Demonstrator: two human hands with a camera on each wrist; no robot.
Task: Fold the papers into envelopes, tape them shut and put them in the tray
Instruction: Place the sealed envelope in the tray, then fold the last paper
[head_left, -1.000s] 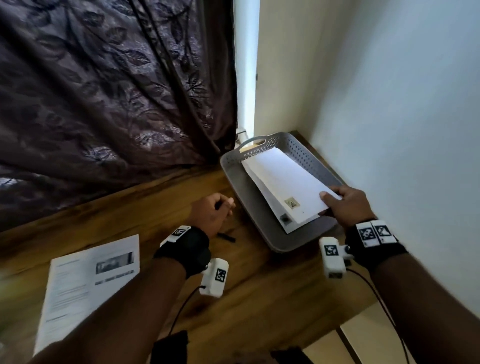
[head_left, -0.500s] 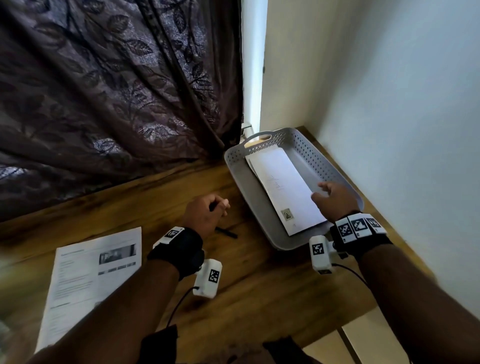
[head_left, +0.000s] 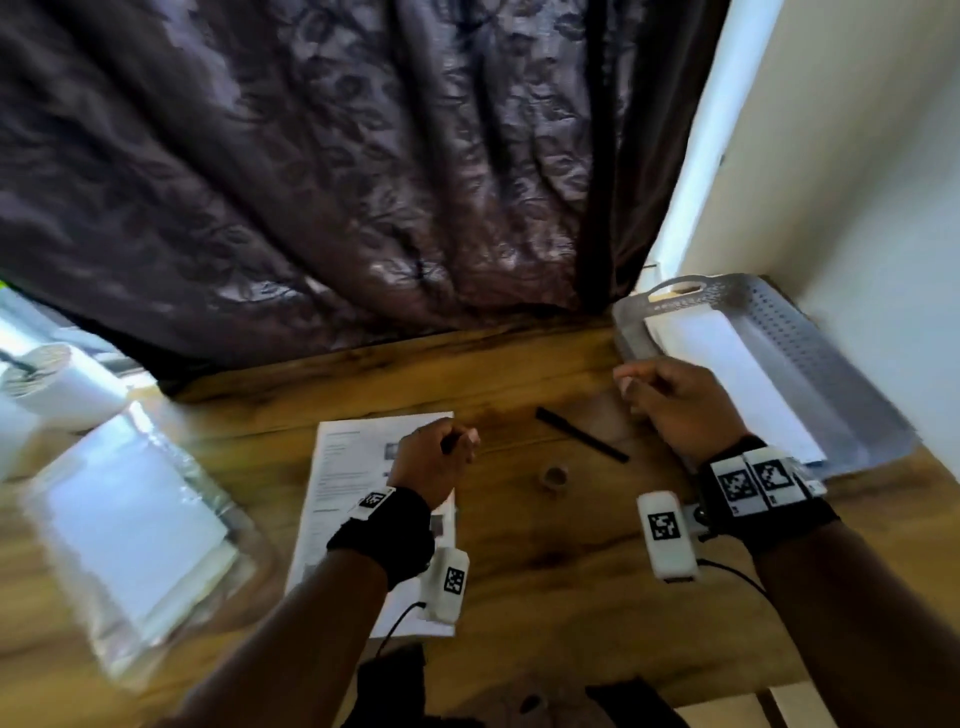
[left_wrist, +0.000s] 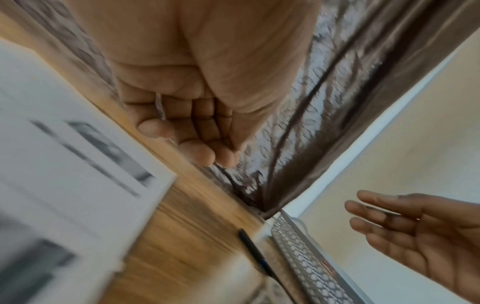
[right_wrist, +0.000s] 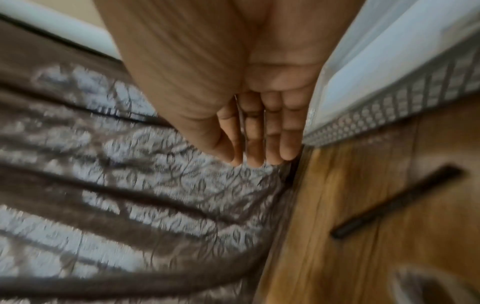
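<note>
The grey perforated tray (head_left: 815, 358) stands at the table's far right corner, with white folded envelopes (head_left: 727, 364) lying in it. My right hand (head_left: 639, 382) hovers just left of the tray, empty, its fingers (right_wrist: 259, 144) nearly straight; the left wrist view shows this right hand (left_wrist: 415, 226) open too. My left hand (head_left: 457, 447) hangs over a printed sheet (head_left: 353, 467) with fingers (left_wrist: 192, 139) curled, and a small dark object (head_left: 448, 442) pokes out between thumb and fingers. A tape roll (head_left: 555, 477) lies between my hands.
A black pen (head_left: 582, 434) lies on the wooden table (head_left: 545, 561) left of the tray. A wrapped stack of white paper (head_left: 130, 519) and a white roll (head_left: 57, 379) sit at the left. A dark curtain (head_left: 363, 182) hangs behind, with a wall at the right.
My right hand let go of the envelope in the tray and drew back left, empty. My left hand moved over the printed sheet. The head view swung left.
</note>
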